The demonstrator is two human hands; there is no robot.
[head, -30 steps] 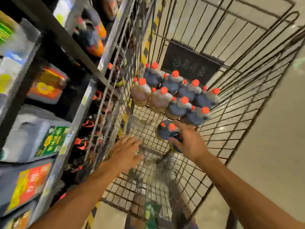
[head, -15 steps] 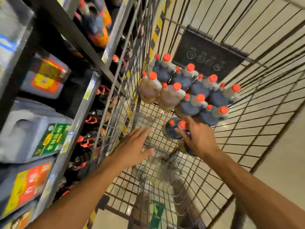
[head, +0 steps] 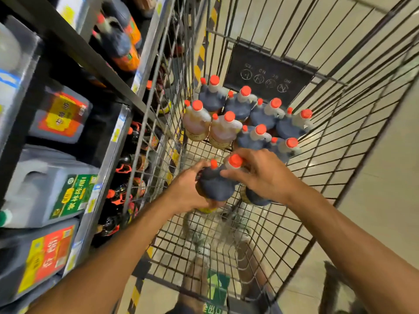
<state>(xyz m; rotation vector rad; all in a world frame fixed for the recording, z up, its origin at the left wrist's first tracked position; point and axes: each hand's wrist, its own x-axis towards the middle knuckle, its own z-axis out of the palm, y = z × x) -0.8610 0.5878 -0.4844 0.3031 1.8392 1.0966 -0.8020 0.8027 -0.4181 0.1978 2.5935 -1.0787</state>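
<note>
A dark bottle with orange caps (head: 215, 184) is held inside a wire cart (head: 272, 234). My left hand (head: 188, 191) wraps its lower left side from below. My right hand (head: 260, 175) curls over its neck near the large cap. A second dark bottle (head: 254, 197) lies partly hidden under my right hand. At the cart's far end stand several dark bottles (head: 240, 105) and two lighter brown bottles (head: 196, 123), all with orange caps.
Store shelves (head: 95, 60) run along the left, stocked with large jugs (head: 45, 184) and dark bottles. A black sign (head: 267, 75) hangs on the cart's far wall. Pale tiled floor (head: 385, 189) lies to the right. My feet show through the cart's mesh floor.
My left hand moved right from the cart's side mesh and took hold of the dark bottle. My right hand lifted that bottle slightly and stays on its neck. The view shifted closer.
</note>
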